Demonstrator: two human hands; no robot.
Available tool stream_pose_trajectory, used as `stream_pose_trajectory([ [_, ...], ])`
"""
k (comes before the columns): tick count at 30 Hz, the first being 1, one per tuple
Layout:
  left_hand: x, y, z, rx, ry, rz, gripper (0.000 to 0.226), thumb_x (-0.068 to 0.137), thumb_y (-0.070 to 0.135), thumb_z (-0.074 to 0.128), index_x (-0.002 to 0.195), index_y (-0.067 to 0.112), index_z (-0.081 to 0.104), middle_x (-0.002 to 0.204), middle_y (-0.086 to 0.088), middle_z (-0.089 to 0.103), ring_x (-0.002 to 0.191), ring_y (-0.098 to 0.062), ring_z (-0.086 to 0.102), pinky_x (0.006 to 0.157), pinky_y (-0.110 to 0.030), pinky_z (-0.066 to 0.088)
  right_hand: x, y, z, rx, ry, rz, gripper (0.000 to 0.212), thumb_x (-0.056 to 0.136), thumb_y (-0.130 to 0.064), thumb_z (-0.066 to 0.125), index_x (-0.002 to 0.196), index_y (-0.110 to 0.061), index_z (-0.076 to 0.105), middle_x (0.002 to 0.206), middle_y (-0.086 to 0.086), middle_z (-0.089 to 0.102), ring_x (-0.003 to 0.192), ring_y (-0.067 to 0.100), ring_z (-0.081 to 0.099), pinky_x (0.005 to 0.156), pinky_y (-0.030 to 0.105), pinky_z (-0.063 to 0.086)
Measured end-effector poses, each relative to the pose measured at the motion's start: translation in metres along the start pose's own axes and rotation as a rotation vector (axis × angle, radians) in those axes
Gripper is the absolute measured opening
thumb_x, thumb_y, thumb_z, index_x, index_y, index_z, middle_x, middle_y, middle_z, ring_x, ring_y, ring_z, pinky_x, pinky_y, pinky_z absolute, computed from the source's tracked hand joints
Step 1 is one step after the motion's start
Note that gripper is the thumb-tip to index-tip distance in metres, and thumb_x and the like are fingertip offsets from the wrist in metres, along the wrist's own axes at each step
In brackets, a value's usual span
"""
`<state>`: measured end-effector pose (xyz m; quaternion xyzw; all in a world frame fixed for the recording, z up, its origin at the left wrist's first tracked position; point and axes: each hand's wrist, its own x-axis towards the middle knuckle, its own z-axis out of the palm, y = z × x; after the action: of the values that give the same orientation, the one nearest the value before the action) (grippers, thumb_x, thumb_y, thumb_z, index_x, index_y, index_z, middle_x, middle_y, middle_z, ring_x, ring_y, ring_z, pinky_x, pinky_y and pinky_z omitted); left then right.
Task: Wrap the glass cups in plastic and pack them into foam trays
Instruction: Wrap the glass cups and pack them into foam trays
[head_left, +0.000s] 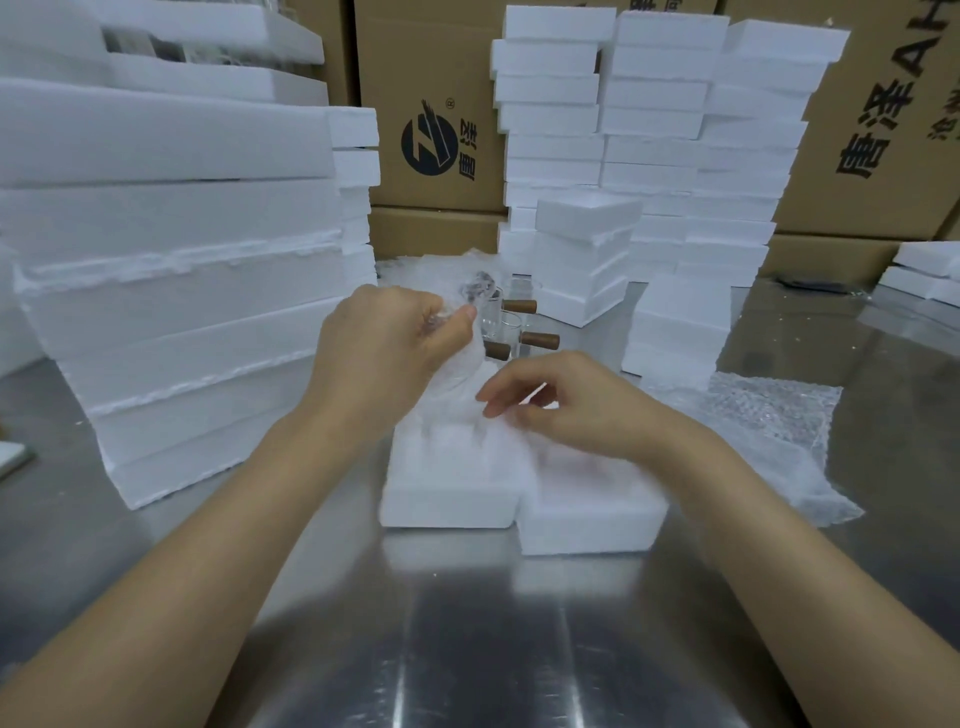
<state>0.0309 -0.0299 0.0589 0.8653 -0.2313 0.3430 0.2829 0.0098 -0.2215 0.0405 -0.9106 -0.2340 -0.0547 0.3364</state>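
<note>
My left hand (384, 348) grips a glass cup wrapped in clear bubble plastic (457, 322) above the white foam trays (452, 499). My right hand (566, 405) hovers just right of it over the second foam tray (592, 525), fingers loosely curled, and whether it touches the plastic is unclear. Behind the hands stand several bare glass cups with brown wooden handles (519, 327). The wrapped cup's lower part is hidden by my left hand.
A sheet of bubble plastic (774, 431) lies on the steel table (467, 649) at right. Tall stacks of foam trays stand at left (182, 312) and at the back (649, 156). Cardboard cartons (431, 104) line the rear.
</note>
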Motion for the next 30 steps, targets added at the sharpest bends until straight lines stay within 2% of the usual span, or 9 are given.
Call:
stream_pose_trajectory([
  [2, -0.001, 0.0, 0.003, 0.051, -0.049, 0.037, 0.057, 0.092, 0.046, 0.048, 0.049, 0.014, 0.027, 0.045, -0.003, 0.03, 0.05, -0.027, 0.032, 0.047, -0.033, 0.016, 0.001, 0.0, -0.001, -0.061, 0.053, -0.017, 0.04, 0.082, 0.007, 0.053, 0.106, -0.02, 0.07, 0.101, -0.018, 0.064, 0.089, 0.002, 0.058, 0.079, 0.011, 0.044],
  [6, -0.003, -0.003, 0.008, 0.068, -0.114, 0.101, 0.053, 0.092, 0.043, 0.05, 0.052, 0.01, 0.039, 0.049, -0.007, 0.041, 0.055, -0.031, 0.043, 0.048, -0.031, 0.02, 0.0, 0.004, -0.003, -0.311, -0.078, -0.004, 0.039, 0.083, -0.001, 0.052, 0.112, -0.022, 0.069, 0.119, -0.008, 0.06, 0.119, 0.011, 0.042, 0.105, 0.025, 0.029],
  [9, -0.002, -0.003, 0.009, 0.061, -0.155, 0.123, 0.052, 0.088, 0.047, 0.046, 0.051, 0.012, 0.037, 0.052, -0.006, 0.04, 0.059, -0.031, 0.046, 0.049, -0.031, 0.023, -0.002, 0.007, -0.01, -0.294, -0.132, 0.089, 0.031, 0.086, -0.011, 0.054, 0.11, -0.025, 0.068, 0.109, -0.01, 0.059, 0.114, 0.01, 0.047, 0.101, 0.027, 0.035],
  [13, -0.004, -0.005, 0.014, 0.085, -0.313, 0.166, 0.051, 0.089, 0.049, 0.046, 0.063, 0.006, 0.055, 0.059, -0.003, 0.043, 0.079, -0.025, 0.052, 0.059, -0.034, 0.04, -0.005, 0.012, -0.021, -0.155, -0.217, 0.156, 0.03, 0.088, -0.011, 0.055, 0.111, -0.028, 0.067, 0.109, -0.018, 0.059, 0.101, -0.005, 0.053, 0.084, 0.002, 0.037],
  [17, -0.006, -0.007, 0.018, 0.043, -0.478, 0.175, 0.051, 0.094, 0.042, 0.053, 0.055, 0.016, 0.035, 0.057, -0.002, 0.044, 0.115, -0.026, 0.055, 0.081, -0.042, 0.048, -0.004, 0.02, -0.026, -0.121, -0.232, 0.192, 0.024, 0.091, -0.025, 0.06, 0.113, -0.03, 0.067, 0.108, -0.023, 0.061, 0.098, -0.014, 0.053, 0.078, 0.004, 0.037],
  [21, -0.004, -0.012, 0.02, 0.175, -0.514, 0.268, 0.052, 0.094, 0.044, 0.052, 0.055, 0.017, 0.032, 0.056, -0.005, 0.044, 0.07, -0.029, 0.054, 0.06, -0.035, 0.043, -0.004, 0.026, -0.029, -0.126, -0.175, 0.227, 0.028, 0.086, -0.037, 0.068, 0.112, -0.028, 0.068, 0.109, -0.016, 0.065, 0.103, -0.002, 0.058, 0.088, 0.014, 0.043],
  [24, -0.007, -0.012, 0.023, 0.181, -0.549, 0.292, 0.05, 0.094, 0.037, 0.053, 0.055, 0.016, 0.029, 0.053, -0.002, 0.037, 0.067, -0.028, 0.048, 0.055, -0.034, 0.031, -0.004, 0.028, -0.029, -0.09, -0.146, 0.24, 0.028, 0.081, -0.04, 0.073, 0.106, -0.028, 0.069, 0.102, -0.012, 0.069, 0.097, 0.0, 0.063, 0.087, 0.019, 0.049],
  [27, -0.009, -0.012, 0.026, 0.124, -0.576, 0.275, 0.042, 0.094, 0.03, 0.049, 0.059, 0.017, 0.031, 0.056, 0.0, 0.039, 0.072, -0.026, 0.048, 0.076, -0.038, 0.037, -0.004, 0.029, -0.029, -0.087, -0.138, 0.229, 0.026, 0.079, -0.041, 0.074, 0.102, -0.029, 0.07, 0.098, -0.012, 0.071, 0.091, -0.002, 0.064, 0.083, 0.017, 0.05],
  [30, -0.01, -0.011, 0.026, 0.082, -0.621, 0.253, 0.038, 0.093, 0.024, 0.049, 0.061, 0.018, 0.029, 0.057, 0.001, 0.038, 0.057, -0.014, 0.04, 0.108, -0.039, 0.022, -0.004, 0.029, -0.029, -0.092, -0.135, 0.229, 0.027, 0.078, -0.043, 0.075, 0.102, -0.03, 0.07, 0.097, -0.013, 0.071, 0.088, -0.005, 0.063, 0.08, 0.014, 0.049],
])
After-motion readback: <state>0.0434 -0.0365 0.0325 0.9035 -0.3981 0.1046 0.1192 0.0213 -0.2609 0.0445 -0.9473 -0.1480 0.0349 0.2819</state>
